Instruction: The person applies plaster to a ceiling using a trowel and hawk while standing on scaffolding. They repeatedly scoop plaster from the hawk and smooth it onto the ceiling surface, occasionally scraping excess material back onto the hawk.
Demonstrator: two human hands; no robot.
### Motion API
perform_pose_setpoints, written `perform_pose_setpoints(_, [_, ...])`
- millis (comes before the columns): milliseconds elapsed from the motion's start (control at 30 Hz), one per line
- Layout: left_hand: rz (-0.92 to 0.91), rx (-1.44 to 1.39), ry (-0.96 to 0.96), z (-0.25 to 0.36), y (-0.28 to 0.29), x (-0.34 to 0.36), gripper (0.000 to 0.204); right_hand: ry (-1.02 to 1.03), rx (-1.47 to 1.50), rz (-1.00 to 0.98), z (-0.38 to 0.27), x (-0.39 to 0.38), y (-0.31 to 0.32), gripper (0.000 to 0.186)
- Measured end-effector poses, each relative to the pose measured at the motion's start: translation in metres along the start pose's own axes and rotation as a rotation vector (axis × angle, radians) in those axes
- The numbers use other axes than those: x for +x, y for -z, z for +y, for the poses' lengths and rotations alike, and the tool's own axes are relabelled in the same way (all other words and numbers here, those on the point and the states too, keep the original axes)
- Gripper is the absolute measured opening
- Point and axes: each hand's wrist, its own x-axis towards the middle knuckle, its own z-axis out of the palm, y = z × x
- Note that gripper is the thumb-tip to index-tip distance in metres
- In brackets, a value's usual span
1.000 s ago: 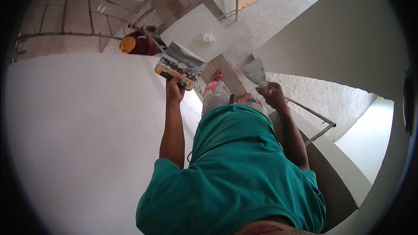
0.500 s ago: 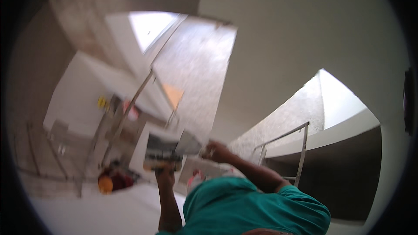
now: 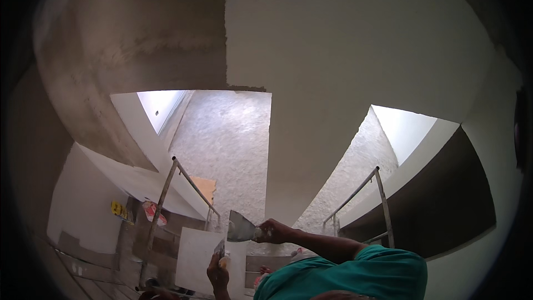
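In my left hand point(image 3: 216, 275) is a rectangular plastering trowel point(image 3: 220, 249), its fingers closed round the handle. The trowel is turned almost edge-on, so little of its blade face shows. My right hand point(image 3: 272, 231) grips a wide putty knife point(image 3: 241, 228) with a flared grey blade that points left. Pale smears of a filler-like material lie on the knife near its handle and on the blade's left part. The knife sits just above and to the right of the trowel, with a small gap between them.
Metal scaffold rails point(image 3: 159, 211) stand at left, and another rail frame point(image 3: 383, 203) at right. A white board point(image 3: 191, 253) lies below my left hand. Yellow point(image 3: 120, 211) and red-and-white bags point(image 3: 154, 213) are farther left. Smooth pale coating point(image 3: 355, 39) meets bare grey plaster point(image 3: 166, 44) overhead.
The view has levelled and tilted upward. My left hand has turned the trowel from face-on to nearly edge-on. The putty knife, which overlapped the trowel's edge, is now apart from it.
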Motion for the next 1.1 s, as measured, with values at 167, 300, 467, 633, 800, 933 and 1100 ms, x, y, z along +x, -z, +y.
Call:
perform_pose_setpoints(167, [-0.005,-0.144,0.745,-0.143,-0.026,-0.074,0.046,0.006,-0.106,-0.014,0.008,-0.005,-0.01,0.028])
perform_pose_setpoints(300, [0.476,-0.922,0.98,-0.142,-0.045,-0.089,0.048,0.064,-0.178,0.058,0.034,-0.01,-0.025,0.032])
perform_pose_setpoints(467, [0.43,-1.308,0.914,0.023,-0.026,-0.056,0.017,0.124,-0.157,0.123,0.061,-0.022,-0.025,0.032])
perform_pose_setpoints(633, [0.451,-1.436,0.829,0.104,-0.005,-0.036,0.043,0.24,-0.043,0.025,0.034,0.005,-0.043,0.035])
perform_pose_setpoints(800, [0.395,-1.59,0.833,0.134,-0.005,-0.033,0.052,0.242,-0.097,-0.116,0.033,0.007,-0.039,0.032])
perform_pose_setpoints(933, [0.519,-1.555,0.821,0.13,-0.013,-0.044,0.03,0.334,-0.215,-0.05,0.039,0.008,-0.034,0.049])
perform_pose_setpoints(1100, [0.579,-1.584,0.669,0.138,-0.01,-0.062,0.029,0.279,-0.384,-0.105,0.031,0.02,-0.009,0.057])
